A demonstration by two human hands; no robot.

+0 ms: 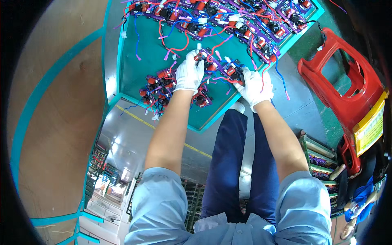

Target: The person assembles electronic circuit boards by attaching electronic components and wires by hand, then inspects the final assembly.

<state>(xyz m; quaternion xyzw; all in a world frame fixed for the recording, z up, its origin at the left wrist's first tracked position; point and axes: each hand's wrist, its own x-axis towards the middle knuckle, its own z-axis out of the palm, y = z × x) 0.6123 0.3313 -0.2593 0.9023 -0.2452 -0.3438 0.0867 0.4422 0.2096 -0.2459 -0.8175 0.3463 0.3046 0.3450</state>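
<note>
Both my hands wear white gloves. A purple circuit board strip (219,65) with red and black parts and red and blue wires lies slantwise between them, over the green table (143,38). My left hand (189,74) has its fingers closed at the strip's left end, beside a white connector. At the other end my right hand (256,87) grips the edge with thumb and fingers. To the left of my left hand sits a small heap of similar boards (162,87). My gloves partly hide the strip's ends.
Rows of wired circuit boards (196,18) cover the table's far side, leads hanging over its right edge. A red plastic stool (347,110) with a yellow sign (369,124) stands right. Racks of boards (320,157) and another person (359,204) are at lower right. A brown panel (61,122) lies left.
</note>
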